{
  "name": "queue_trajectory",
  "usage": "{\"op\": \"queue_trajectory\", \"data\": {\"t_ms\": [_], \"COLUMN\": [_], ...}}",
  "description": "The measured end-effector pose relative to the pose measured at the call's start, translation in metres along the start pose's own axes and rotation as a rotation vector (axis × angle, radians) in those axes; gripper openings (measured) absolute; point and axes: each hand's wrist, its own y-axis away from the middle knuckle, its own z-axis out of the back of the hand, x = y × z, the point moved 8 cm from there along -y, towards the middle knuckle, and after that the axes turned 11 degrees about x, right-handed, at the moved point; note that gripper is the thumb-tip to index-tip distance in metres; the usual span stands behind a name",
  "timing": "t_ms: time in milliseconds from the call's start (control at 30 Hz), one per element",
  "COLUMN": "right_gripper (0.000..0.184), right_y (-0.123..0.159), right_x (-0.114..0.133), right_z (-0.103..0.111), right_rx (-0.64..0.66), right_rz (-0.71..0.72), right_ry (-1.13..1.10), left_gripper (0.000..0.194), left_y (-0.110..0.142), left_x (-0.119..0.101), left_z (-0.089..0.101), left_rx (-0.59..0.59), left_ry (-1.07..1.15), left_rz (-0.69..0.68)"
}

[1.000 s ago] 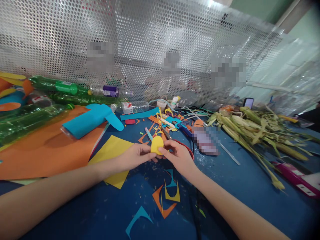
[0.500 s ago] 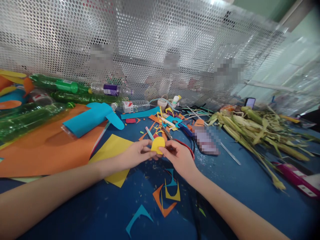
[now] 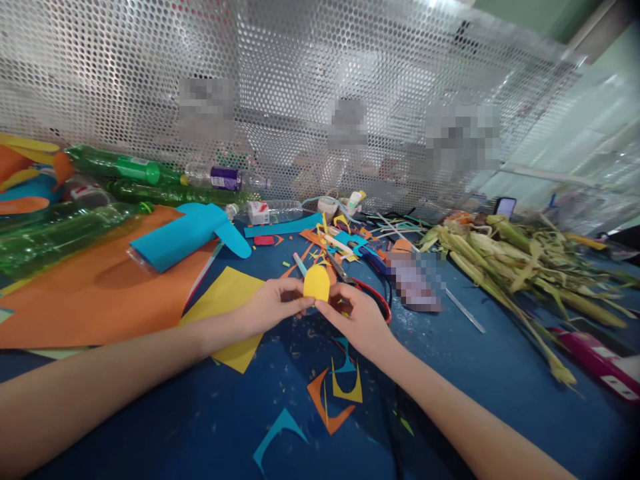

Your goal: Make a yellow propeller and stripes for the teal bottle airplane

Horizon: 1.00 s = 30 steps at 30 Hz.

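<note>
A small yellow paper piece (image 3: 317, 283) with a rounded top stands upright between my two hands. My left hand (image 3: 277, 303) pinches its lower left edge between thumb and fingers. At its lower right edge, my right hand (image 3: 353, 310) holds it the same way. Just behind my right hand lie scissors with red handles (image 3: 377, 297), partly hidden by it. A yellow paper sheet (image 3: 227, 293) lies under my left wrist. Curved offcuts in orange (image 3: 323, 403), yellow and blue (image 3: 280, 427) are scattered on the table below my hands.
A blue-paper-wrapped bottle (image 3: 175, 243) rests on an orange sheet (image 3: 100, 300) at left, beside green plastic bottles (image 3: 60, 240). Paper scraps (image 3: 345, 240) pile up behind my hands. Dried corn husks (image 3: 510, 267) and a magenta box (image 3: 597, 360) lie at right. Perforated wrap (image 3: 300, 80) hangs behind.
The yellow paper piece has turned more upright and shows more of its face. My fingers have shifted down to its lower edge. The view has moved slightly.
</note>
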Motion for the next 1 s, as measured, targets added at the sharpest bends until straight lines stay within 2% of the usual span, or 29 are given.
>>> {"op": "queue_trajectory", "data": {"t_ms": [300, 567, 867, 1000], "right_gripper": [0.012, 0.018, 0.019, 0.020], "right_y": [0.000, -0.002, -0.003, -0.002], "right_x": [0.001, -0.011, -0.017, -0.018], "right_z": [0.003, 0.003, 0.004, 0.009], "right_rx": [-0.036, -0.034, -0.060, -0.093], "right_rz": [0.009, -0.072, -0.121, -0.122], "right_ry": [0.015, -0.165, -0.197, -0.197], "left_gripper": [0.019, 0.019, 0.018, 0.019], "left_y": [-0.001, -0.001, 0.001, 0.002], "left_x": [0.002, 0.008, 0.007, 0.005], "left_z": [0.000, 0.009, 0.012, 0.016], "left_rx": [-0.020, -0.112, -0.133, -0.189], "left_ry": [-0.020, 0.067, 0.041, 0.119], "left_rz": [0.050, 0.067, 0.043, 0.018]}}
